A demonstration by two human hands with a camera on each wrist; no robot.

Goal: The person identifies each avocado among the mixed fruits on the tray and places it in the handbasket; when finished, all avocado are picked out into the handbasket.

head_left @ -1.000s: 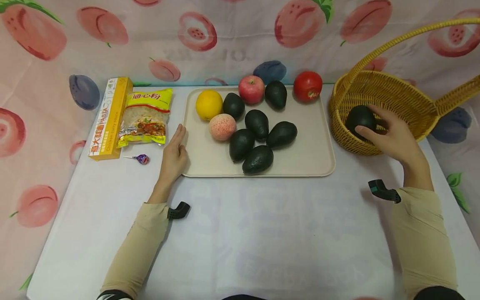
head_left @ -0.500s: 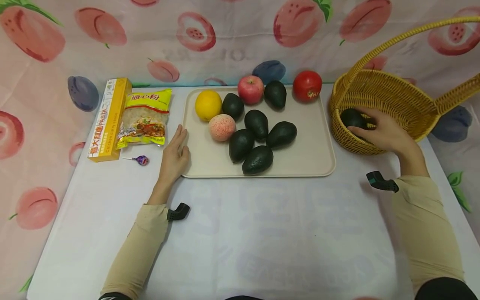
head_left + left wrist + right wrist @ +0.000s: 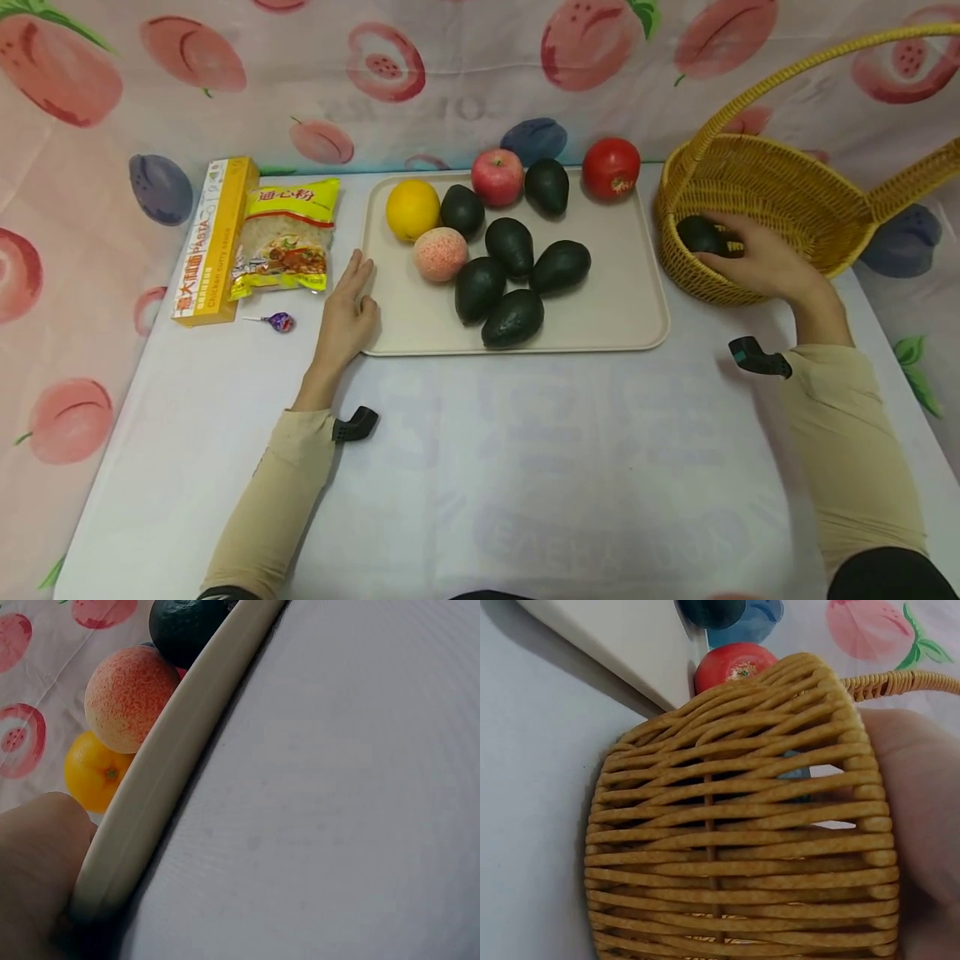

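Inside the yellow wicker basket (image 3: 693,279), my right hand (image 3: 772,258) holds a dark green avocado (image 3: 701,236) low by the left wall, thumb and fingers on either side of it. In the right wrist view the basket's weave (image 3: 742,847) hides most of the fruit. My left hand (image 3: 347,312) rests along the left edge of the cream tray (image 3: 615,321), fingers straight. On that tray lie several more avocados (image 3: 513,318), an orange (image 3: 412,210), a speckled peach (image 3: 440,254), a pink-red apple (image 3: 497,177) and a red tomato-like fruit (image 3: 611,169).
Left of the tray lie a yellow pasta box (image 3: 217,242), a yellow bag of pasta (image 3: 287,237) and a wrapped lollipop (image 3: 281,322). The basket's tall handle (image 3: 817,57) arches above its opening. A fruit-print cloth (image 3: 450,75) hangs behind the table.
My right hand has lowered the avocado deeper into the basket and shifted it slightly left, toward the near-left wall. My left hand stays at the tray's edge.
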